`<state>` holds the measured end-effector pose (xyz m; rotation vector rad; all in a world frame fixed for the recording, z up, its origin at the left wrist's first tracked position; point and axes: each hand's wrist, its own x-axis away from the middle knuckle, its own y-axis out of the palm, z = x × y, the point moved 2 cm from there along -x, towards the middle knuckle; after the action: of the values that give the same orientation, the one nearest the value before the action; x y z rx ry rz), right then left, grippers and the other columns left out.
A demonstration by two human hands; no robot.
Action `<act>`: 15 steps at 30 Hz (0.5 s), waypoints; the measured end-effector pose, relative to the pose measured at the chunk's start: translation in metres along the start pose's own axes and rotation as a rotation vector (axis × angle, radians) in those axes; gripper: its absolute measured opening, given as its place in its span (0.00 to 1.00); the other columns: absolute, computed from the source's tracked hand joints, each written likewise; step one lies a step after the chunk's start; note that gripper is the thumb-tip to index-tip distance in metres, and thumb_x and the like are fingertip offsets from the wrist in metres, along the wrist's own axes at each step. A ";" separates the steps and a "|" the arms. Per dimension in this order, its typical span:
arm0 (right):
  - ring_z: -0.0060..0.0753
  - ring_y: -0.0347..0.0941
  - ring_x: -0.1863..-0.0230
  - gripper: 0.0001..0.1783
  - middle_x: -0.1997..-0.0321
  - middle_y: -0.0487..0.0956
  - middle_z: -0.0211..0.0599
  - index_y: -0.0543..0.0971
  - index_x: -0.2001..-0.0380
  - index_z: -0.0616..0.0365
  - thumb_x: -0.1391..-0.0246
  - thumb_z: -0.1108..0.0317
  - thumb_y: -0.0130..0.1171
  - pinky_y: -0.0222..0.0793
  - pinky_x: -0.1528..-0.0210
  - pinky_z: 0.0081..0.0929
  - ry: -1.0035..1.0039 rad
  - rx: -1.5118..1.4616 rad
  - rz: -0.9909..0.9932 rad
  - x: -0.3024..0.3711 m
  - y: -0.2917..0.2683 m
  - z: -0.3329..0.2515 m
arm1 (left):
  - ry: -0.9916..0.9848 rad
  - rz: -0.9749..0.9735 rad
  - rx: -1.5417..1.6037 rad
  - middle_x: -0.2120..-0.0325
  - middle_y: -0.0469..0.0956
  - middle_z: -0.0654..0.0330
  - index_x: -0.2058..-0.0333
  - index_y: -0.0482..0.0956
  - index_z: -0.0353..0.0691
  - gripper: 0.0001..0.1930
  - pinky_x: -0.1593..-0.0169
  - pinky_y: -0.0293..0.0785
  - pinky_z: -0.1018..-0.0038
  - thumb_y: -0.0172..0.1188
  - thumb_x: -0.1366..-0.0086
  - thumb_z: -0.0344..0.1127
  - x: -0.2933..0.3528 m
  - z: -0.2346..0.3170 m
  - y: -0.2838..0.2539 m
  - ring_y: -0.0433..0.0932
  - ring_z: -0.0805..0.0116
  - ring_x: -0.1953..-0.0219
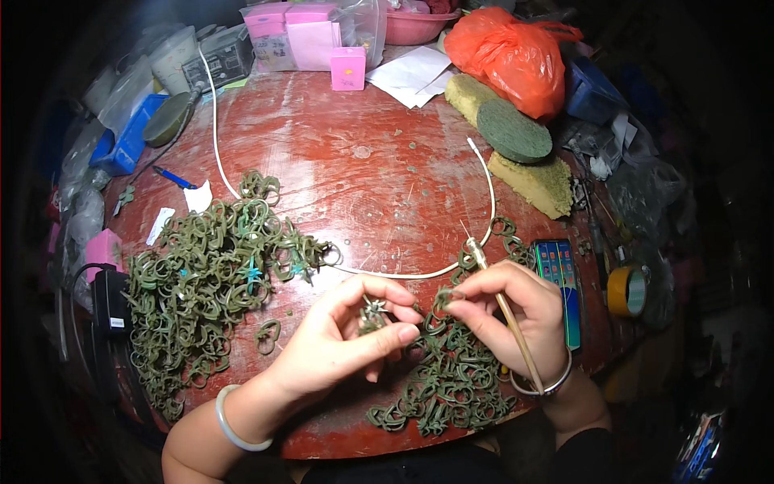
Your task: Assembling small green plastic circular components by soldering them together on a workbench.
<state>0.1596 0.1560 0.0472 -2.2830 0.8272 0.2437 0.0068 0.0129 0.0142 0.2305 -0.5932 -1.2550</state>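
Head view shows you at the near side of a red table, with both hands over it. Your left hand is curled, thumb against fingers, loosely cupping a small silvery-green piece; how firmly it is gripped, you cannot tell from here. Your right hand pinches a green ring between thumb and fingertips, just above the near right heap of rings. That same hand carries a thin rod with a needle-like tip, laid slantwise across it with the tip pointing far. Another, larger heap lies on the left.

The step in hand looks like picking out or sorting single rings by hand, with the rod held aside. If so, the next move calls for lifting the pinched ring clear of its neighbours, which could snag, and bringing it toward your left hand. Opening the left fingers slightly would make room, while the needle tip should stay away from your skin.
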 end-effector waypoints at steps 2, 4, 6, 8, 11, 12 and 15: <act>0.22 0.75 0.76 0.12 0.74 0.79 0.34 0.80 0.69 0.60 0.56 0.77 0.73 0.69 0.76 0.20 -0.066 0.010 -0.032 0.003 0.003 -0.006 | 0.006 -0.076 -0.077 0.62 0.79 0.60 0.49 0.70 0.37 0.20 0.76 0.72 0.85 0.66 0.37 0.27 0.000 0.000 0.000 0.78 0.79 0.69; 0.25 0.75 0.77 0.14 0.74 0.79 0.35 0.80 0.68 0.60 0.58 0.76 0.75 0.69 0.76 0.18 -0.135 0.054 -0.060 0.007 0.007 -0.011 | -0.020 -0.098 -0.086 0.62 0.79 0.61 0.48 0.70 0.37 0.21 0.75 0.72 0.85 0.67 0.38 0.29 0.003 0.003 0.003 0.77 0.80 0.69; 0.31 0.76 0.77 0.14 0.73 0.80 0.37 0.80 0.67 0.59 0.58 0.73 0.75 0.72 0.75 0.23 -0.276 0.135 -0.069 0.010 0.008 -0.013 | -0.031 -0.106 -0.112 0.65 0.79 0.63 0.49 0.71 0.37 0.21 0.75 0.72 0.85 0.68 0.39 0.29 0.005 0.003 0.004 0.78 0.81 0.71; 0.32 0.77 0.77 0.15 0.73 0.80 0.38 0.80 0.66 0.59 0.57 0.72 0.75 0.73 0.75 0.25 -0.325 0.161 -0.074 0.013 0.010 -0.014 | -0.025 -0.099 -0.147 0.67 0.79 0.63 0.50 0.71 0.37 0.21 0.75 0.72 0.85 0.69 0.39 0.30 0.003 0.002 0.003 0.77 0.81 0.72; 0.33 0.78 0.76 0.15 0.73 0.80 0.37 0.80 0.65 0.59 0.56 0.70 0.75 0.74 0.75 0.28 -0.360 0.162 -0.096 0.016 0.013 -0.014 | -0.020 -0.094 -0.169 0.67 0.80 0.63 0.51 0.72 0.36 0.20 0.76 0.71 0.85 0.68 0.38 0.30 0.003 0.002 0.002 0.77 0.81 0.73; 0.33 0.78 0.76 0.16 0.73 0.80 0.37 0.80 0.65 0.59 0.56 0.68 0.75 0.74 0.74 0.27 -0.357 0.152 -0.095 0.014 0.013 -0.015 | -0.023 -0.095 -0.155 0.67 0.80 0.62 0.51 0.72 0.36 0.19 0.76 0.71 0.86 0.68 0.38 0.30 0.003 0.002 0.002 0.77 0.82 0.74; 0.31 0.78 0.75 0.20 0.72 0.80 0.37 0.81 0.64 0.60 0.54 0.57 0.74 0.73 0.74 0.24 -0.288 0.061 -0.114 0.009 0.004 -0.015 | -0.066 -0.087 -0.093 0.62 0.80 0.60 0.52 0.72 0.34 0.15 0.78 0.71 0.85 0.64 0.37 0.26 0.003 0.004 -0.002 0.78 0.79 0.74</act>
<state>0.1635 0.1395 0.0525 -2.1633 0.5480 0.4752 0.0040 0.0102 0.0173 0.1387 -0.5844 -1.3755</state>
